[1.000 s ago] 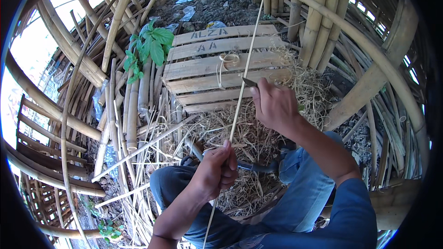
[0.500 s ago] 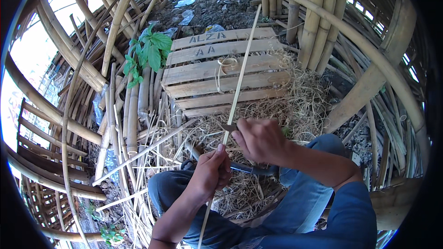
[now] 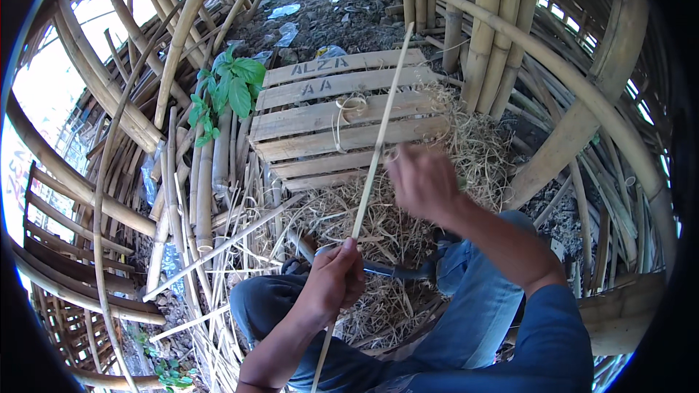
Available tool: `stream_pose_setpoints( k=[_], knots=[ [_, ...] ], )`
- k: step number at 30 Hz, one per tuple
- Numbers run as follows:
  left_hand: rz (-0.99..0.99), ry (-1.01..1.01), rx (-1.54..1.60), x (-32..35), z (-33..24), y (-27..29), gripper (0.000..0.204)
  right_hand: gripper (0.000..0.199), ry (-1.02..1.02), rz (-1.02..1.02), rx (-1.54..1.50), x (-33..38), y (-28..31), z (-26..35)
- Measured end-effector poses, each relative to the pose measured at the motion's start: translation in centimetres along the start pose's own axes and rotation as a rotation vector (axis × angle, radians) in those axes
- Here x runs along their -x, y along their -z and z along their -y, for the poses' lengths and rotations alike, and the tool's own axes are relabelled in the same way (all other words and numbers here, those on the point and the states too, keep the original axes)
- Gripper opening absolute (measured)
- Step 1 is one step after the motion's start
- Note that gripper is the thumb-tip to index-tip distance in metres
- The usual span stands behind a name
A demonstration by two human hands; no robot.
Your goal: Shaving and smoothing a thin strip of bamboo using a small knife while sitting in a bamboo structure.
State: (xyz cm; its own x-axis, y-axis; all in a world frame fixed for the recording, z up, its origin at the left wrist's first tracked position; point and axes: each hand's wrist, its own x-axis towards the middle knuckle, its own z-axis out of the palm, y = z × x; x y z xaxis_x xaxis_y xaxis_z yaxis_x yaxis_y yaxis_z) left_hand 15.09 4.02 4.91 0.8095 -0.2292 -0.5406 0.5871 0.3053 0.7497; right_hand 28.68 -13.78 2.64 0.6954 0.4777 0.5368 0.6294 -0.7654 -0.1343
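My left hand (image 3: pixel 333 280) is closed around a long thin bamboo strip (image 3: pixel 378 138), low over my lap. The strip rises from it and slants away to the upper right, over the wooden pallet (image 3: pixel 306 120). My right hand (image 3: pixel 426 183) is higher up, just right of the strip, and motion-blurred. Its fingers are curled, apparently on a small knife that the blur hides. A thin shaving curls at its fingertips. A dark long tool (image 3: pixel 397 271) lies across my thighs in blue jeans.
Dry straw and bamboo shavings (image 3: pixel 364 218) cover the ground before my knees. Thick bamboo poles (image 3: pixel 189 167) lie at the left and stand at the right (image 3: pixel 480 36). A green leafy plant (image 3: pixel 233 91) grows beside the pallet. Bare soil with litter lies beyond.
My right hand slid down the strip toward my left hand, then came back up along it to the right. My left hand kept its hold low on the strip.
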Motion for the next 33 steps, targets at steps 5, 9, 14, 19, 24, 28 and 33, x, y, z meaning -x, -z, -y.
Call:
stream_pose_setpoints(
  k=[5,9,14,19,24,28,33],
  knots=[
    [-0.008,0.022,0.002,1.1,-0.2,-0.4,0.046,0.034,-0.034,-0.134,-0.006,-1.5,0.8,-1.9],
    [0.004,0.028,-0.007,0.7,0.1,-0.1,0.047,0.032,-0.005,-0.101,-0.117,-0.9,-0.3,-2.0],
    [0.096,0.038,-0.033,2.1,0.5,0.4,0.044,0.032,-0.043,-0.154,0.076,-2.6,1.0,-5.5],
    [0.064,0.102,-0.030,2.4,0.7,0.5,0.044,0.037,-0.035,-0.265,0.012,-2.2,0.8,-6.8],
    [0.118,0.059,-0.080,3.5,0.8,0.9,0.045,0.039,-0.010,-0.337,0.047,-3.6,2.5,-11.2],
    [0.083,0.100,-0.069,3.8,1.3,1.6,0.044,0.033,-0.017,-0.205,0.068,-2.2,1.3,-8.9],
    [0.034,0.141,-0.147,4.4,1.7,1.3,0.048,0.036,-0.305,-0.288,0.064,-3.2,3.1,-13.0]
  ],
)
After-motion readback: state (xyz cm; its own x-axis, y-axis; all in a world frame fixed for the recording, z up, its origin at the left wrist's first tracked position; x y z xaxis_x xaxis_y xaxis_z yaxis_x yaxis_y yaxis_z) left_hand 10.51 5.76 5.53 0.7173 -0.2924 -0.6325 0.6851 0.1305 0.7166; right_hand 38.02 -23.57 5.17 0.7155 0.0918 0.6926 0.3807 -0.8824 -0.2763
